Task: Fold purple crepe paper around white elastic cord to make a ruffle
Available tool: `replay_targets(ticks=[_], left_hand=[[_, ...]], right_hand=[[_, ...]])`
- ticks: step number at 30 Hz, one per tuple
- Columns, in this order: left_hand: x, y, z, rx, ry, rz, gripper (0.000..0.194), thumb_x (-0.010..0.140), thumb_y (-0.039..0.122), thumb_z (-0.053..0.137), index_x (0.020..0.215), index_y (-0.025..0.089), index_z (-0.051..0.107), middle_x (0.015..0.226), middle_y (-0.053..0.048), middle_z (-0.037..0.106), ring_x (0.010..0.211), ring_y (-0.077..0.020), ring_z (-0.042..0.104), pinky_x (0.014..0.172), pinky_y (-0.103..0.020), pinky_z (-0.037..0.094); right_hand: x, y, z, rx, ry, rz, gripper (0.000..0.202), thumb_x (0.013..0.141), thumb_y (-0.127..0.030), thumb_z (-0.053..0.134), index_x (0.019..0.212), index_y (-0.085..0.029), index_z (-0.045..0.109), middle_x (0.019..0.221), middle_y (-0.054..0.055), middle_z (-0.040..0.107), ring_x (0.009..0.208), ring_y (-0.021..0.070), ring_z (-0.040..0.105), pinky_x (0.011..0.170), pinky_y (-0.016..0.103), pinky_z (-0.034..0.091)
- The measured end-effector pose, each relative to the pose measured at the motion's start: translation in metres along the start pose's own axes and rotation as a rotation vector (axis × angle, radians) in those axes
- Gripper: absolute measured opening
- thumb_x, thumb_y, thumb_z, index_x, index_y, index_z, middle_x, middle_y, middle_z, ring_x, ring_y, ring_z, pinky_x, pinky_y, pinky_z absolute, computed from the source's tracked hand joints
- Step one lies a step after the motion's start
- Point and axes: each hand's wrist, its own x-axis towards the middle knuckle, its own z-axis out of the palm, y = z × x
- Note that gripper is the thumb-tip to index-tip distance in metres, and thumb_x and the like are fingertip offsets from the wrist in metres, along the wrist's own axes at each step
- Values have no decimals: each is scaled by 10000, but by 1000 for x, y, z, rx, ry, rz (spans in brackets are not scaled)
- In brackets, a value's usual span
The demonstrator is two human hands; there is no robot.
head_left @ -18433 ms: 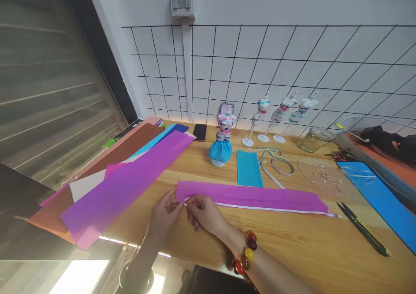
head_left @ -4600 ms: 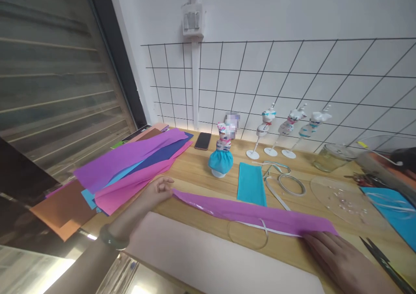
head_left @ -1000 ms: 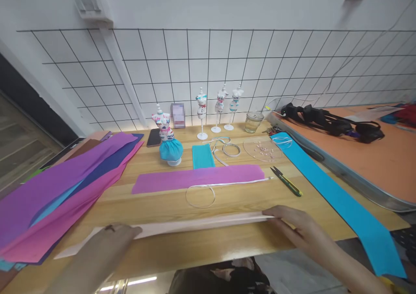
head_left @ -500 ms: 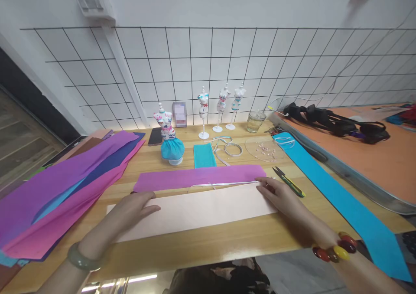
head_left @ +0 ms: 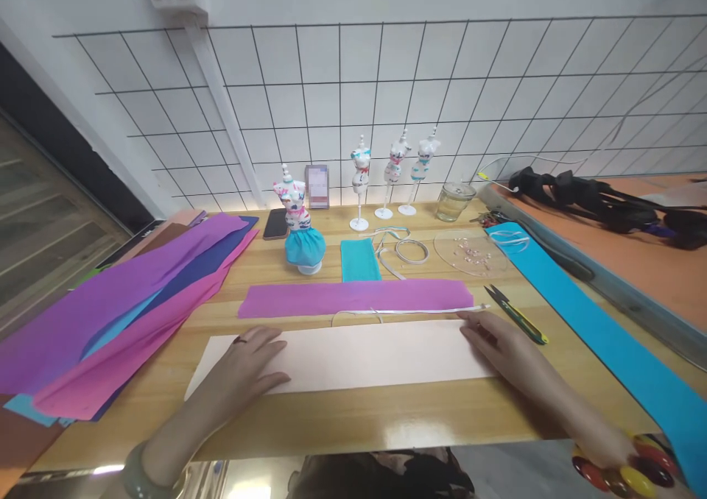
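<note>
A pale pink strip of paper or fabric (head_left: 370, 355) lies flat along the front of the wooden table. My left hand (head_left: 251, 363) rests on its left part, fingers stretched out and thumb apart. At the right end, my right hand (head_left: 500, 352) touches the strip with extended fingertips. Just behind lies a purple strip (head_left: 353, 298), with a thin white cord (head_left: 409, 312) along its front edge. Small scissors (head_left: 516, 315) with yellow-green handles lie beyond my right hand. Further back is a turquoise fabric rectangle (head_left: 360, 260).
Purple, navy and pink sheets (head_left: 138, 293) pile up at left. A small dress form in a blue skirt (head_left: 305, 247) stands behind, with several bare forms (head_left: 360, 171), a glass (head_left: 454, 201) and a clear dish of beads (head_left: 472, 254). A long blue strip (head_left: 585, 330) runs along the right.
The pale strip now lies straighter, its left end swung slightly away from me. Both hands remain on it, fingers extended. The camera view has shifted, so everything sits further right.
</note>
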Motion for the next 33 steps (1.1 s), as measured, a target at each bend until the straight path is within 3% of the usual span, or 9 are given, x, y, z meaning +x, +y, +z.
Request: replay_targets(ticks=[5, 8, 13, 16, 18, 24, 27, 30, 33], left_hand=[[2, 1, -6, -43, -20, -30, 484, 774, 464, 578, 1202, 241, 533, 1213, -93, 546, 1129, -282, 467, 904, -383, 398], [7, 2, -11, -72, -48, -63, 493, 765, 459, 593, 1202, 242, 520, 1124, -81, 559, 1063, -261, 485, 869, -368, 404], [13, 0, -17, -84, -82, -138, 212, 810, 395, 551, 885, 210, 620, 873, -43, 571, 870, -212, 529, 751, -320, 418], [14, 1, -29, -103, -96, -131, 225, 866, 351, 466, 739, 197, 571, 825, -32, 566, 816, -187, 523, 705, -298, 411], [11, 2, -42, -116, -62, -103, 224, 880, 351, 442, 753, 200, 548, 836, -28, 568, 812, -177, 519, 695, -288, 410], [-16, 11, -76, 5, 205, -17, 138, 884, 285, 432, 845, 218, 547, 848, -27, 591, 824, -180, 538, 688, -292, 405], [-34, 19, -67, 53, 180, 34, 179, 881, 267, 408, 807, 235, 568, 799, -21, 594, 746, -175, 551, 632, -289, 410], [-50, 31, -42, 21, 133, 75, 227, 876, 282, 410, 717, 239, 566, 719, -6, 583, 683, -157, 546, 613, -271, 420], [-60, 39, -22, -63, 88, 48, 199, 859, 337, 470, 732, 222, 569, 781, -26, 597, 756, -163, 555, 644, -260, 437]], right_hand=[[-2, -2, -2, 2, 28, -25, 283, 860, -407, 454, 1022, -227, 601, 1044, 88, 664, 931, 265, 629, 738, 377, 525], [-4, -12, -10, 52, 25, 9, 256, 866, -420, 448, 947, -230, 599, 1005, 78, 667, 899, 254, 630, 687, 350, 525], [-9, -25, -24, 85, 1, 75, 270, 876, -444, 438, 904, -229, 598, 881, 59, 663, 780, 223, 624, 621, 312, 501], [-12, -28, -34, 64, 54, 36, 254, 872, -431, 459, 910, -230, 609, 873, 60, 655, 781, 219, 615, 623, 312, 492], [-14, -30, -42, 56, 110, -34, 216, 869, -402, 481, 902, -233, 612, 874, 63, 655, 831, 227, 608, 674, 328, 488], [-28, -38, -58, 40, 227, -239, 136, 862, -244, 518, 973, -262, 594, 893, 52, 652, 886, 222, 591, 749, 345, 475], [-44, -35, -52, 44, 165, -275, 185, 862, -195, 504, 1011, -277, 580, 971, 58, 635, 953, 217, 576, 766, 336, 487], [-61, -24, -40, 38, 38, -260, 205, 860, -183, 494, 1010, -287, 587, 1045, 62, 612, 1012, 217, 557, 769, 329, 509], [-70, -14, -32, 37, -112, -229, 234, 863, -179, 462, 1022, -281, 601, 1101, 70, 596, 1061, 233, 540, 813, 362, 510]])
